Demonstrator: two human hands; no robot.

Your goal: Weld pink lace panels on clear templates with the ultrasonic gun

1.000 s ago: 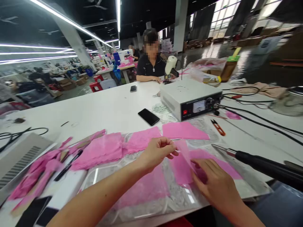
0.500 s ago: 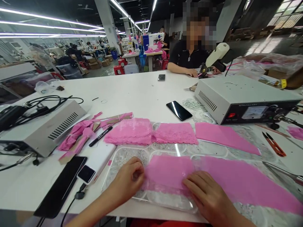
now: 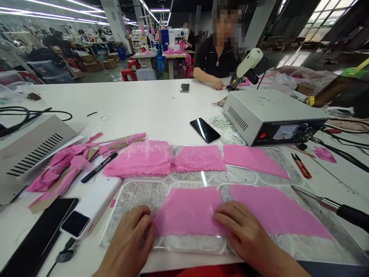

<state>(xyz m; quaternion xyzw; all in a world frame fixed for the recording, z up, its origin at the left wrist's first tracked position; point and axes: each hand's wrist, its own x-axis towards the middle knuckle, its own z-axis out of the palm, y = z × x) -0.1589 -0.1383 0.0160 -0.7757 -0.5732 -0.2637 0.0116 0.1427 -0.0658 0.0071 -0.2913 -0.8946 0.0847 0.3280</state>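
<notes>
A thin pink fabric piece [image 3: 188, 211] lies flat on a clear tray-like mat [image 3: 132, 192] in front of me. My left hand [image 3: 129, 238] is at its left edge, thumb and fingers pinched there. On the right edge, my right hand [image 3: 248, 231] has its fingers bent down and closed on the cloth. A larger pink piece [image 3: 279, 209] lies just right of it, partly under my right hand. Behind these are a folded pink lace stack [image 3: 141, 157], a smaller lace stack [image 3: 198, 157] and a smooth pink stack [image 3: 253, 159].
A pointed tool with a black handle [image 3: 351, 215] and orange snips [image 3: 301, 165] lie at right. Grey control boxes [image 3: 276, 115] stand on both sides. A phone [image 3: 204, 130], marker [image 3: 99, 167] and white power bank [image 3: 100, 204] lie about. Across the table a person [image 3: 216, 61] works.
My view has turned right, so the table's things sit further left. Both hands stay at the pink piece's sides; its lower part now looks flatter, and my left hand is lower.
</notes>
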